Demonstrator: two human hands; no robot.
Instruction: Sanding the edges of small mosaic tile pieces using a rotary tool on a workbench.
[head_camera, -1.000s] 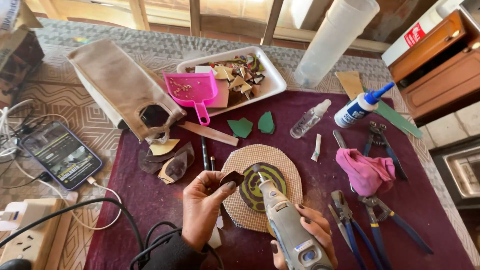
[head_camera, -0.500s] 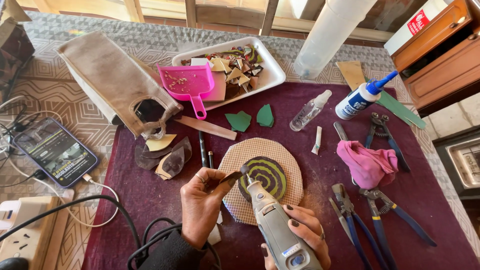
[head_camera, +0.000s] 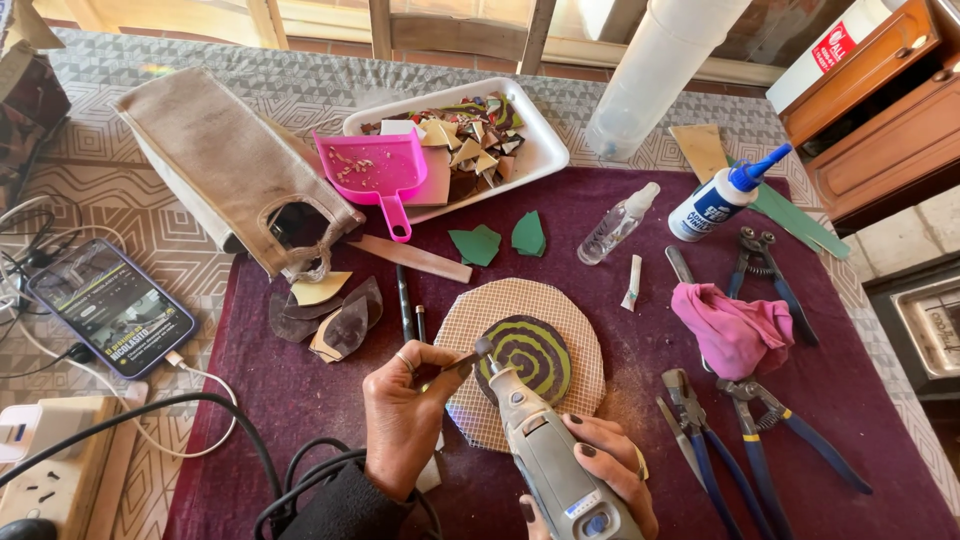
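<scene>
Rotary tool (head_camera: 545, 445) tip against a small dark tile piece (head_camera: 462, 362).
Right hand (head_camera: 600, 470) grips the tool; left hand (head_camera: 405, 415) pinches the piece above the mesh disc (head_camera: 580, 330) with its spiral mosaic (head_camera: 535, 350).

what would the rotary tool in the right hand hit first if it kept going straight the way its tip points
Probably the small dark piece pinched in the left hand; the tip of the rotary tool in the right hand looks at its edge already.

Place: a home craft table, probably for mosaic work.
Tools: pliers (head_camera: 705, 425), nippers (head_camera: 765, 265), glue bottle (head_camera: 722, 205).
Materials: tray (head_camera: 545, 150) of broken tile pieces.
Surroundings: wooden cabinet (head_camera: 880, 110).
</scene>
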